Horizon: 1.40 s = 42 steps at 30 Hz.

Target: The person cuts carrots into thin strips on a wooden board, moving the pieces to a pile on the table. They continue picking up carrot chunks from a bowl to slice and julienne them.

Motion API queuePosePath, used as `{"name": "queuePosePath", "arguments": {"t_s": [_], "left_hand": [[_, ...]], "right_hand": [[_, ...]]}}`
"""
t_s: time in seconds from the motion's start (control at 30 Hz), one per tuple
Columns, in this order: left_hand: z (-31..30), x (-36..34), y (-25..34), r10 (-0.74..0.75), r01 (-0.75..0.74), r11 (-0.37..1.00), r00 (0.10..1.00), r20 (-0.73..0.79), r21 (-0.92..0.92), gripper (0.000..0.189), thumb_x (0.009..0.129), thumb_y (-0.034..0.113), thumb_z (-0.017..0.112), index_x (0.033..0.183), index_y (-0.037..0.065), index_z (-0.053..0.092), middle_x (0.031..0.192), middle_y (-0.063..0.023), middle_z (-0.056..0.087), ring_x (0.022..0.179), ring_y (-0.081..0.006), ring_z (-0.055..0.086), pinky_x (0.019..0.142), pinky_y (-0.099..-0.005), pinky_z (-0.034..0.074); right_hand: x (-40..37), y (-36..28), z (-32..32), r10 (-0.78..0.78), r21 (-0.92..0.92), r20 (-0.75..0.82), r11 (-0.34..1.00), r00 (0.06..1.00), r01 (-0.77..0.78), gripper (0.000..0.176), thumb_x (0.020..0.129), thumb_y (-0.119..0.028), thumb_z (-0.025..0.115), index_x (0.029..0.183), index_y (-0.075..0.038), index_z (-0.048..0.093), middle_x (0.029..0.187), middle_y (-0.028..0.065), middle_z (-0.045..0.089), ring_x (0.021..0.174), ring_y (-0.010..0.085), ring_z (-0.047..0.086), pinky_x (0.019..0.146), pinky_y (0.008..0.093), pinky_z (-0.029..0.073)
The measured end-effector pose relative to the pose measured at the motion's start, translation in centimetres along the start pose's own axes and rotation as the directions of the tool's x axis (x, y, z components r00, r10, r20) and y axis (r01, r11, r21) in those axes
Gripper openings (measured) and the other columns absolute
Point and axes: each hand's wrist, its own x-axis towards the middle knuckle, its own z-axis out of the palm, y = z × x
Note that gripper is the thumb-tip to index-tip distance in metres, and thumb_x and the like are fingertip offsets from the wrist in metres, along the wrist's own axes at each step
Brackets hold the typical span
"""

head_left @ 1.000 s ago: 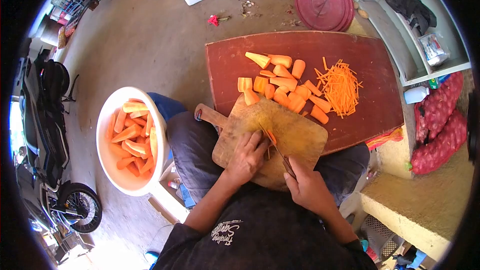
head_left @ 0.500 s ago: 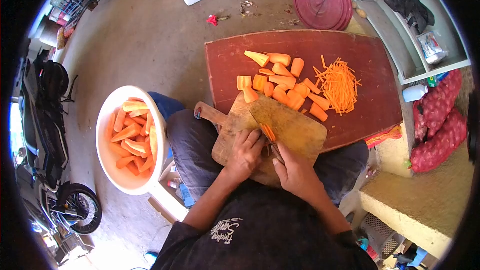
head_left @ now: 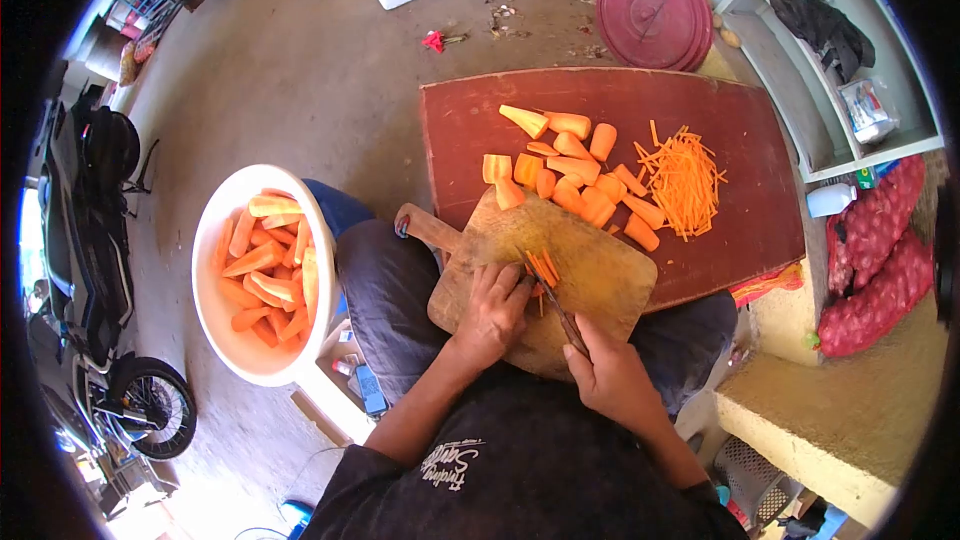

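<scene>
A wooden cutting board (head_left: pixel 610 275) with a handle lies across my lap. My left hand (head_left: pixel 492 312) presses down on it with curled fingers, holding a carrot piece that they mostly hide. In my right hand (head_left: pixel 610 372) is a knife (head_left: pixel 568 322), its blade beside the left fingertips. Cut carrot strips (head_left: pixel 543 267) lie against the blade. Beyond the board, peeled carrot chunks (head_left: pixel 573 168) are spread on a reddish-brown board (head_left: pixel 470 110), one resting at the cutting board's edge. A heap of thin carrot sticks (head_left: pixel 685 185) sits to their right.
At my left stands a white tub (head_left: pixel 210 330) of peeled carrots. Farther left is a parked motorcycle (head_left: pixel 95 240). To the right are a shelf unit (head_left: pixel 790 90), red net sacks (head_left: pixel 880 290) and a yellowish ledge (head_left: pixel 800 420). A dark red lid (head_left: pixel 655 15) lies at the back.
The knife and my right hand have drawn back toward me and slightly right. The carrot strips by the blade have fanned apart. My left hand stays on the board. The view has shifted slightly.
</scene>
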Motion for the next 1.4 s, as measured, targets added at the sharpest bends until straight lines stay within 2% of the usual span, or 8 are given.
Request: {"name": "queuePosePath", "arguments": {"t_s": [0.3, 0.4, 0.5, 0.7, 0.8, 0.9, 1.3, 1.4], "left_hand": [[0.1, 0.1, 0.0, -0.014, 0.014, 1.000, 1.000, -0.015, 0.004, 0.036, 0.073, 0.000, 0.071, 0.108, -0.003, 0.073, 0.106, -0.0179, 0.063, 0.100, -0.0374, 0.061, 0.089, -0.0473, 0.050], [-0.5, 0.0, 0.1, -0.028, 0.029, 0.999, 0.999, 0.023, -0.021, 0.037, 0.072, 0.000, 0.072, 0.108, -0.002, 0.073, 0.104, -0.0179, 0.061, 0.099, -0.0375, 0.061, 0.089, -0.0475, 0.050], [0.2, -0.3, -0.2, -0.019, 0.019, 0.999, 1.000, 0.002, -0.037, 0.038, 0.071, 0.000, 0.072, 0.108, -0.002, 0.072, 0.106, -0.0187, 0.061, 0.101, -0.0385, 0.061, 0.090, -0.0489, 0.049], [-0.1, -0.1, -0.3, 0.011, -0.012, 0.999, 1.000, -0.029, -0.043, 0.034, 0.071, 0.001, 0.072, 0.104, -0.002, 0.072, 0.108, -0.0174, 0.060, 0.099, -0.0366, 0.059, 0.091, -0.0483, 0.049], [-0.4, -0.4, -0.1, -0.016, 0.015, 1.000, 0.999, 0.027, 0.015, 0.034, 0.071, 0.002, 0.072, 0.105, -0.001, 0.073, 0.107, -0.0152, 0.060, 0.099, -0.0348, 0.059, 0.093, -0.0486, 0.047], [-0.3, -0.2, -0.2, 0.006, -0.004, 0.996, 1.000, -0.023, 0.087, 0.035, 0.070, 0.003, 0.073, 0.105, 0.001, 0.074, 0.105, -0.0131, 0.061, 0.100, -0.0338, 0.058, 0.094, -0.0494, 0.045], [-0.1, -0.9, -0.4, -0.047, 0.047, 0.998, 0.999, -0.008, 0.042, 0.039, 0.068, 0.001, 0.072, 0.108, 0.001, 0.074, 0.107, -0.0124, 0.063, 0.104, -0.0340, 0.060, 0.093, -0.0497, 0.044], [-0.1, -1.2, -0.6, -0.034, 0.034, 0.999, 0.999, -0.014, 0.022, 0.043, 0.068, 0.001, 0.073, 0.111, 0.001, 0.075, 0.110, -0.0135, 0.064, 0.107, -0.0349, 0.060, 0.096, -0.0502, 0.045]], "right_hand": [[1.5, -0.3, 0.3, -0.064, -0.004, -0.044, 0.998, 0.997, 0.064, 0.046, 0.106, -0.016, 0.064, 0.146, 0.006, 0.056, 0.115, 0.0355, 0.071, 0.107, 0.0547, 0.069, 0.092, 0.0553, 0.056], [0.6, 0.2, 1.4, 0.028, -0.014, -0.020, 0.999, 0.999, -0.029, 0.047, 0.106, -0.016, 0.063, 0.146, 0.007, 0.056, 0.115, 0.0351, 0.071, 0.106, 0.0541, 0.069, 0.091, 0.0545, 0.056], [2.9, 0.5, 2.3, -0.088, -0.020, -0.102, 0.996, 0.991, 0.086, 0.046, 0.106, -0.015, 0.063, 0.145, 0.008, 0.056, 0.112, 0.0349, 0.072, 0.104, 0.0532, 0.070, 0.089, 0.0539, 0.056], [0.5, 0.3, 1.0, 0.028, -0.005, 0.006, 1.000, 1.000, -0.028, 0.047, 0.106, -0.016, 0.065, 0.145, 0.007, 0.056, 0.109, 0.0338, 0.072, 0.102, 0.0532, 0.071, 0.088, 0.0544, 0.056], [1.1, 0.3, 2.5, 0.003, -0.023, -0.057, 1.000, 0.998, -0.004, 0.045, 0.106, -0.016, 0.064, 0.144, 0.007, 0.056, 0.107, 0.0330, 0.072, 0.102, 0.0534, 0.071, 0.087, 0.0535, 0.057], [2.7, 0.1, 2.3, -0.005, 0.004, -0.069, 1.000, 0.998, 0.005, 0.045, 0.106, -0.016, 0.064, 0.144, 0.007, 0.056, 0.107, 0.0337, 0.072, 0.103, 0.0529, 0.071, 0.088, 0.0530, 0.057], [1.9, 0.0, 2.1, -0.066, 0.015, -0.086, 0.998, 0.994, 0.067, 0.047, 0.107, -0.017, 0.063, 0.146, 0.007, 0.054, 0.109, 0.0350, 0.071, 0.105, 0.0532, 0.070, 0.089, 0.0543, 0.056], [0.4, 0.3, 1.8, 0.018, 0.004, -0.015, 1.000, 1.000, -0.018, 0.047, 0.107, -0.018, 0.063, 0.146, 0.006, 0.055, 0.109, 0.0357, 0.071, 0.104, 0.0534, 0.070, 0.089, 0.0551, 0.056]]}}
